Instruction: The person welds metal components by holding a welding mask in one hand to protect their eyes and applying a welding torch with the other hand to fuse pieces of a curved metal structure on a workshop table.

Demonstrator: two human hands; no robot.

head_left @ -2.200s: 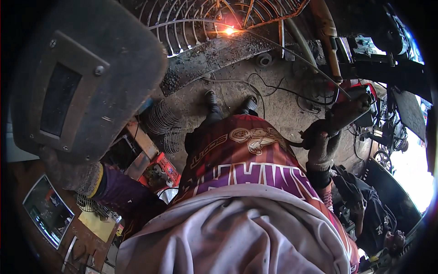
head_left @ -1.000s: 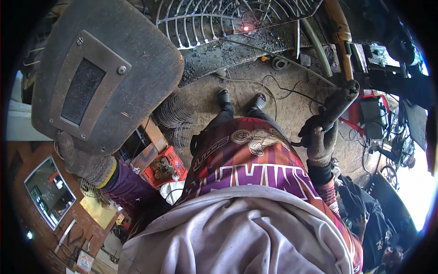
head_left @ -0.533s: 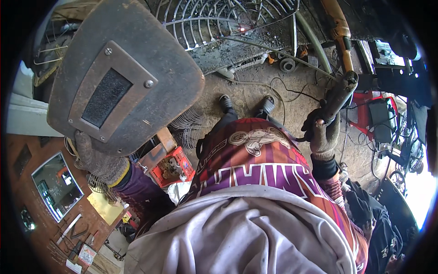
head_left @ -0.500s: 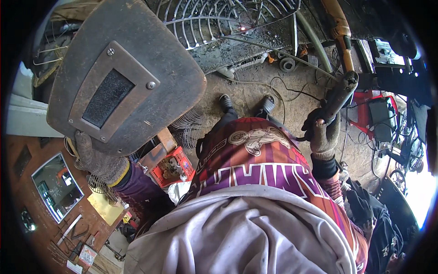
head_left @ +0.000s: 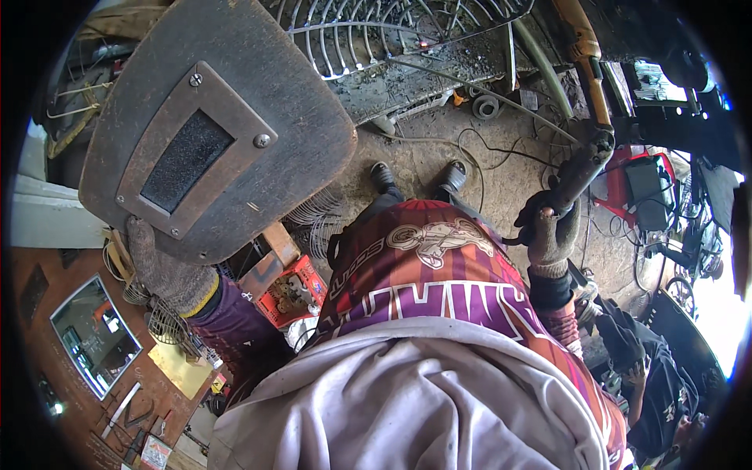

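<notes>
My left hand (head_left: 176, 274), in a grey knitted glove with a yellow cuff edge, grips a welding shield (head_left: 305, 133) at its lower edge. The shield is dark and worn, with a dark window (head_left: 188, 162) in a screwed-on frame. On the right, my gloved right hand (head_left: 553, 244) is closed around an electrode holder (head_left: 581, 178). From its jaw a thin welding rod (head_left: 489, 97) slants up and left to the metal grille (head_left: 345, 35), whose curved bars lie on the workbench. Whether the rod's tip touches the grille I cannot tell.
A dark, littered workbench (head_left: 376, 100) runs along the far side. Cables (head_left: 489, 157) trail over the floor near my feet. A red box-like machine (head_left: 619, 192) stands at right, a red crate (head_left: 294, 294) at left. A person in dark clothing (head_left: 654, 384) is at lower right.
The bright reddish spot near the rod's tip on the grille has dimmed. The view has shifted slightly, while both hands keep their holds.
</notes>
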